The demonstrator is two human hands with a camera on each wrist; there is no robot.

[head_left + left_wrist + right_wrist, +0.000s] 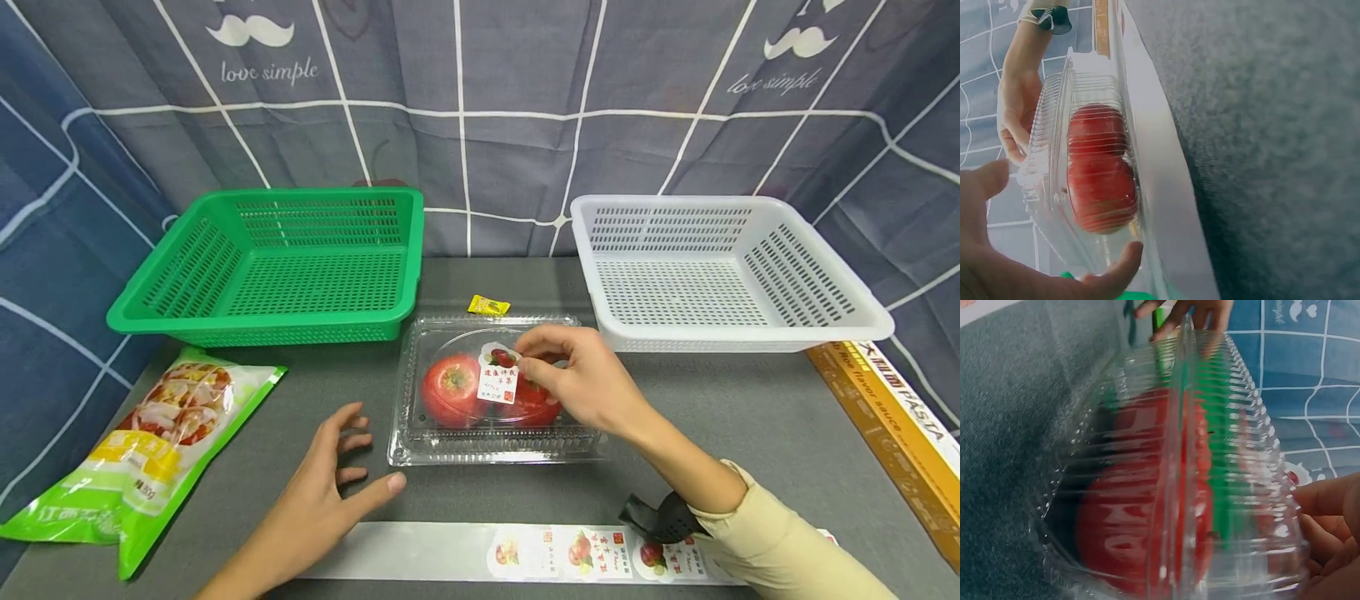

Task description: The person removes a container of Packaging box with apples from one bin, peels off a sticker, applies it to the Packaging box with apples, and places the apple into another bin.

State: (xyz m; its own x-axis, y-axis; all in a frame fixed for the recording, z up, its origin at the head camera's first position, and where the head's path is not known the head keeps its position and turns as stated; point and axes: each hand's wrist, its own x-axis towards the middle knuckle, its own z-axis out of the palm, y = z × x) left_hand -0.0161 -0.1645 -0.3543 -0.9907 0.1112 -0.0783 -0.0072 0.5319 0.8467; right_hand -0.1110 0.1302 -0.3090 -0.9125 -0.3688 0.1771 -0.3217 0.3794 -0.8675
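A clear plastic clamshell box [495,456] with its lid closed holds two red apples [452,392]. Over its lid, my right hand [596,383] pinches the edge of a white apple label [497,385] between thumb and fingers. Whether the label touches the lid, I cannot tell. To the left of the box, my left hand [318,496] has its fingers spread and holds nothing; in the left wrist view its thumb and fingers are apart near the box. A backing strip [420,550] with several more apple labels lies along the front, partly under the right sleeve.
Behind stand a green basket [255,327] at left and a white basket [720,336] at right. A small yellow packet [488,306] lies behind the box. At far left is a green-and-white food bag [161,442]; at far right, a pasta box [892,442].
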